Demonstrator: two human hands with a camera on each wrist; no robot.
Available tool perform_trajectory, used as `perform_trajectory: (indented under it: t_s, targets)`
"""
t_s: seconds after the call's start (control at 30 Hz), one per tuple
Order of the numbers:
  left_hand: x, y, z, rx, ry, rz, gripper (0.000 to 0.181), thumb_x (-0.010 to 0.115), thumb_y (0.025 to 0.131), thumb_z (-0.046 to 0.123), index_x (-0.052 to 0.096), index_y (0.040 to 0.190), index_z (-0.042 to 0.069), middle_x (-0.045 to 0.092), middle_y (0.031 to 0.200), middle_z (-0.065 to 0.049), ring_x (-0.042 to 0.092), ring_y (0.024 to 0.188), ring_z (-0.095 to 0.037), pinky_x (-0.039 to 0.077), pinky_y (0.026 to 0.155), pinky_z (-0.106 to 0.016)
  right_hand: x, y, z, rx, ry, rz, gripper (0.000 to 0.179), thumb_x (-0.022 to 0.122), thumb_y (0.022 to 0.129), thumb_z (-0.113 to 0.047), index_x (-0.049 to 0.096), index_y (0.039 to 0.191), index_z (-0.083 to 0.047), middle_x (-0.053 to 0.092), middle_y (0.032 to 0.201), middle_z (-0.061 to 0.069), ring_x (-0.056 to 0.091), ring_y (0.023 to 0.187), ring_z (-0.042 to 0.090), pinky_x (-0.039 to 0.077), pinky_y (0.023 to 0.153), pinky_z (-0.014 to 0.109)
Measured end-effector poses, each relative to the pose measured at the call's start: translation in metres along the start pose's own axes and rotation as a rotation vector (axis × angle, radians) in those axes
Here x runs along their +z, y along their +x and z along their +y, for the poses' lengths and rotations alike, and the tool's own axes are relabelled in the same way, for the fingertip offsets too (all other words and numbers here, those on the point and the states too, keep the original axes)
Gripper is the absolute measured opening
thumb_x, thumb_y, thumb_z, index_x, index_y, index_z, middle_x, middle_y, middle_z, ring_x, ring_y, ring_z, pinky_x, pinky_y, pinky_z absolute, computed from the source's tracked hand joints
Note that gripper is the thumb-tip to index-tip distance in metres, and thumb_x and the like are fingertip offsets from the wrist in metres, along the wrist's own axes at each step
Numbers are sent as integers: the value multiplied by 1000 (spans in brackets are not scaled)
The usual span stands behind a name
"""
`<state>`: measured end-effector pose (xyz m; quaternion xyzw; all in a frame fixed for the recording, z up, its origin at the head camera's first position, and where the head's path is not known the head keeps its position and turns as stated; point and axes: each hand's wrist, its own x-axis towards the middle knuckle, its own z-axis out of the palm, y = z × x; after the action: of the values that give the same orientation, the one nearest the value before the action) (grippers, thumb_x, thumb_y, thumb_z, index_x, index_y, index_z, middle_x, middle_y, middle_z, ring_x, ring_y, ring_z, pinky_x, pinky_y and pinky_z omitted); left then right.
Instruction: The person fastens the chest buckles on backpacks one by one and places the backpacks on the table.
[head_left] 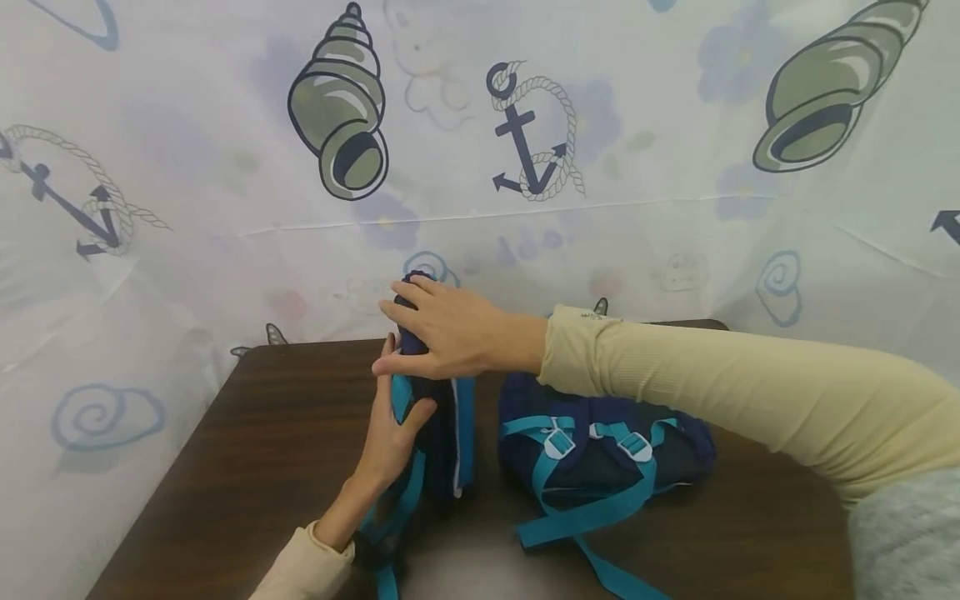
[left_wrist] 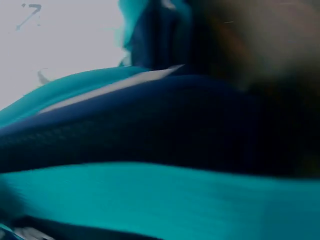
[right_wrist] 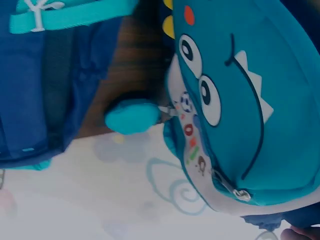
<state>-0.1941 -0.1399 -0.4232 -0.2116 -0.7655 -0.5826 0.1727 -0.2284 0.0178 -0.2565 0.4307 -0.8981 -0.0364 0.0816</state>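
A teal and dark blue backpack stands upright near the middle of the table, seen edge-on from the head. Its front, with a cartoon face, shows in the right wrist view. My left hand holds the pack's left side, thumb on the near face and fingers reaching up the far edge. Over the pack's dark blue top part lies my right hand, fingers extended and spread, thumb stretched leftwards. In the left wrist view a teal strap and blurred dark fabric fill most of the picture.
Another dark blue backpack lies to the right, its teal straps trailing across the brown table. A round teal zip pull hangs from the upright pack. A patterned white sheet stands behind the table.
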Motion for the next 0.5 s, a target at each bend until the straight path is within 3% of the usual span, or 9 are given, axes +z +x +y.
perform_trajectory:
  t_s: [0.2,0.37,0.5]
  targets:
    - [-2,-14,-25,-152,73,-34,84,48,96,65,-6,157,45,-5,169,3,2,155,-37,7,110,-80,6,-7,9,-13,26,24,86,44,94,-69,27,159,-17,19,167,8,18,155,28,30,120,46]
    - [4,-24,-39,-177,49,-61,80,34,96,72,-9,157,44,-8,169,0,-1,154,-41,4,108,-81,9,-9,13,-18,14,32,89,44,93,-71,27,159,-15,20,167,8,19,155,28,32,119,44]
    - [11,-29,-40,-213,28,-101,80,35,97,71,-12,156,44,-9,169,-2,-2,154,-42,6,109,-80,7,-10,12,-9,18,21,90,42,92,-73,25,159,-15,19,167,8,18,155,27,31,119,44]
